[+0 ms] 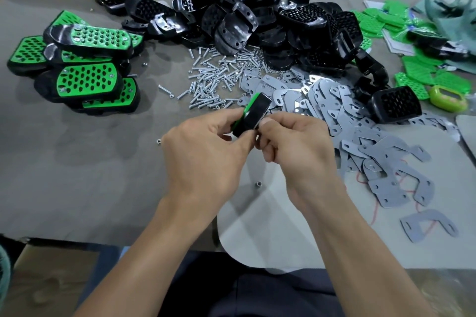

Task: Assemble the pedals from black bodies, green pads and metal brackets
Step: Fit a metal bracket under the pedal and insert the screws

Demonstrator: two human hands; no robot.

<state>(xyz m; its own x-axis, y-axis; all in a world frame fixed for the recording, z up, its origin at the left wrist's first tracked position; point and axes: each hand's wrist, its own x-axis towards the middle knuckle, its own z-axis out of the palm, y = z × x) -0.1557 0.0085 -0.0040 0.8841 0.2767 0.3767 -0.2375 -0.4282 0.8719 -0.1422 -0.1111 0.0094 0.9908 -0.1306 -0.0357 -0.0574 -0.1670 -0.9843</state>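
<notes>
Pedal (253, 113) is held on edge above the table, gripped by the left hand (203, 152) and pinched by the right hand (296, 147), probably so both faces are reachable for fastening. Metal brackets (334, 110) and screws (213, 80) lie just beyond, within reach, with black bodies (257, 13) heaped farther back.

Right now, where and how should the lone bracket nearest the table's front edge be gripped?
Likely from above, on the right side: the bracket lies flat, apart from the pile, so pinch across its broad bridge, whose edges are free, rather than the narrow slotted arms.

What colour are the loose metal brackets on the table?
Matte grey brackets, best seen in head view.
</notes>
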